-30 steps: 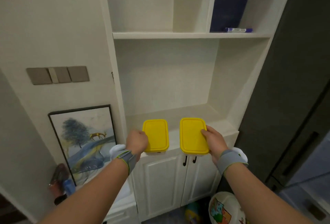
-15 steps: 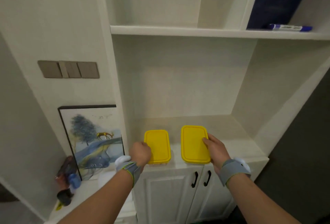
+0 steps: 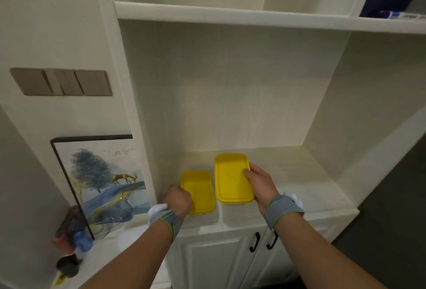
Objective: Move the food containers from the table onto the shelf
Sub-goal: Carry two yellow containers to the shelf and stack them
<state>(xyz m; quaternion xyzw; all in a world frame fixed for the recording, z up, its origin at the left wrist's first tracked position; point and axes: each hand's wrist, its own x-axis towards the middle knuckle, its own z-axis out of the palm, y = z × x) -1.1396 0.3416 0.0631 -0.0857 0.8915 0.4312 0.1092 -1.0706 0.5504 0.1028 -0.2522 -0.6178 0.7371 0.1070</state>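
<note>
Gripping one yellow-lidded container (image 3: 200, 190) with left hand (image 3: 178, 201), another (image 3: 231, 178) with right hand (image 3: 260, 185), bodies hidden.

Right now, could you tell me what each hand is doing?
Left hand: closed on the smaller yellow container.
Right hand: closed on the larger yellow container.

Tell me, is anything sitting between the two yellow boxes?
Nothing: in the head view only a bare strip of shelf separates the smaller yellow box from the larger yellow box.

Head-worn view, facing forward and down, close to shelf (image 3: 265, 210)
</note>
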